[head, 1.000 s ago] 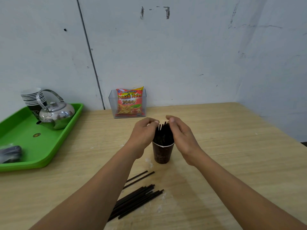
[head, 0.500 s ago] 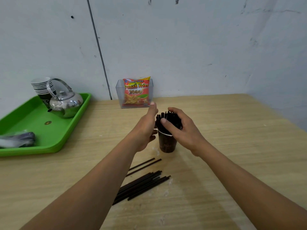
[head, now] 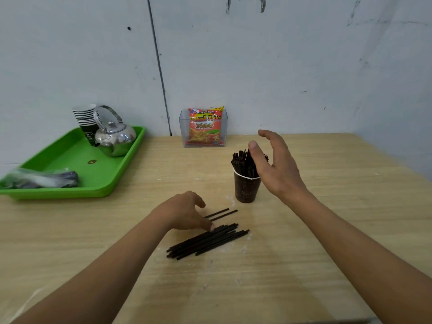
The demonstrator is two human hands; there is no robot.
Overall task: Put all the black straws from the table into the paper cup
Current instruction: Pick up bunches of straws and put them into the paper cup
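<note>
Left hand (head: 184, 212) at frame centre, fingers loosely curled, thumb touching pile of black straws (head: 210, 240), right hand (head: 278, 169) spread wide beside straw-filled paper cup (head: 246, 190)

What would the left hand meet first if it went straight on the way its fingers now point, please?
Most likely the pile of black straws: the left hand reaches down towards it, its thumb seemingly touching the pile's edge.

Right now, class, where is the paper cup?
In the head view the paper cup stands upright, right of centre on the table, just left of the right hand and beyond the loose straws.
</note>
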